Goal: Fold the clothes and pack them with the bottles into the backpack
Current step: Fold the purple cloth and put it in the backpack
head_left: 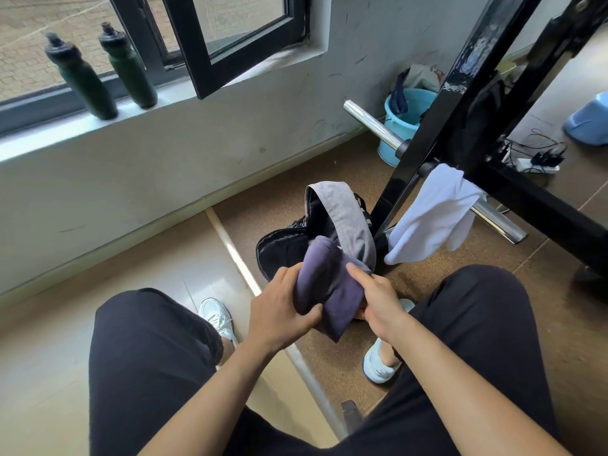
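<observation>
Hands gripping a folded purple garment (pixel 324 284) above an open backpack (pixel 316 230).

The left hand (pixel 281 311) curls around the bundle's left side, thumb pressed across the cloth, while the right hand (pixel 376 297) pinches its right edge, forefinger laid along the top. The garment's far end hangs just over the backpack's dark mouth; whether it touches the lining cannot be told. The backpack, grey outside and black inside, stands on the brown floor between the person's white shoes (pixel 218 315), leaning against a black metal frame (pixel 437 120). A white cloth (pixel 431 213) drapes over a chrome bar (pixel 373 125) on that frame, just right of the backpack. Two dark green bottles (pixel 82 77) stand upright on the windowsill (pixel 39 139), well apart from the hands. A blue bucket (pixel 408 106) sits by the wall.
</observation>
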Demonstrator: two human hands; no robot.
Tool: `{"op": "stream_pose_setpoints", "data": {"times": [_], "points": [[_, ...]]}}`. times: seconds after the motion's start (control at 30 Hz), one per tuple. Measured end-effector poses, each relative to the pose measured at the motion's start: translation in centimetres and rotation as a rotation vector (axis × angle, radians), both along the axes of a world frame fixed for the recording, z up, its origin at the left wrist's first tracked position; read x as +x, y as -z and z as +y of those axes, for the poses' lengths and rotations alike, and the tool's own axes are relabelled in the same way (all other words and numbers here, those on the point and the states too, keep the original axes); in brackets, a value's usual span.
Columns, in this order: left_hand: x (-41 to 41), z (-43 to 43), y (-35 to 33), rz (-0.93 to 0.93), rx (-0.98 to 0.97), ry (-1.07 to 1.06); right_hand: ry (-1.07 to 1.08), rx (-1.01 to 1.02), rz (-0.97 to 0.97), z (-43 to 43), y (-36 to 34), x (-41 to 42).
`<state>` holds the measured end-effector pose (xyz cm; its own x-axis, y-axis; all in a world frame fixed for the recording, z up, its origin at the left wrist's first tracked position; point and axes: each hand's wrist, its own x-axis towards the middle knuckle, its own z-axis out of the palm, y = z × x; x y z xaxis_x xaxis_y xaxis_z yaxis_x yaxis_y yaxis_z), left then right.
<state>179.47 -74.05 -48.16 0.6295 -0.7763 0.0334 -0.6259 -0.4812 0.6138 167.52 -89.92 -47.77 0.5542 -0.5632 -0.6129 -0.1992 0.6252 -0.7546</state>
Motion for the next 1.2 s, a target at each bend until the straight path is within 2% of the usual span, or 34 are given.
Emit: {"op": "stream_pose_setpoints", "data": {"times": [0.07,0.27,0.33,0.43,0.53,0.67,0.73,0.83,0.9,1.0,1.07,1.13,1.2], "points": [[0.1,-0.1,0.1,0.102,-0.03,-0.104,-0.042,-0.052,-0.057,0.3,-0.1,0.0],[-0.2,-0.4,0.4,0.086,0.003,-0.282,-0.135,-0.292,-0.042,1.6,0.6,0.3],[-0.4,-0.5,0.7,-0.016,-0.005,-0.242,-0.158,-0.291,-0.017,1.7,0.7,0.3],[-0.5,-0.5,1.5,-0.278,-0.064,-0.051,-0.15,-0.192,0.011,1.6,0.5,0.2],[-0.4,-0.4,1.6,-0.29,-0.102,0.119,-0.12,-0.12,0.014,1.2,0.1,0.2],[-0.6,0.0,1.3,-0.199,-0.096,0.256,-0.074,0.131,-0.114,0.8,-0.5,0.2],[-0.5,0.0,1.1,-0.164,-0.105,0.291,-0.124,0.207,-0.201,0.2,-0.2,0.0],[0.0,0.1,0.8,-0.125,-0.133,0.342,-0.217,0.113,-0.204,0.4,0.0,-0.1],[0.1,0.1,0.7,-0.05,-0.182,0.361,-0.202,0.019,-0.151,0.7,0.2,0.1],[0.0,-0.1,0.4,0.17,-0.353,0.226,-0.159,-0.011,-0.115,0.8,0.8,0.2],[0.2,-0.3,0.5,0.217,-0.42,0.071,-0.127,-0.002,-0.11,0.8,0.6,0.4],[0.7,-0.5,0.8,0.305,-0.409,-0.035,-0.107,0.019,-0.12,0.8,0.5,0.5],[1.0,-0.6,0.6,0.552,-0.34,-0.059,-0.116,0.047,-0.145,0.9,0.3,0.7]]}}
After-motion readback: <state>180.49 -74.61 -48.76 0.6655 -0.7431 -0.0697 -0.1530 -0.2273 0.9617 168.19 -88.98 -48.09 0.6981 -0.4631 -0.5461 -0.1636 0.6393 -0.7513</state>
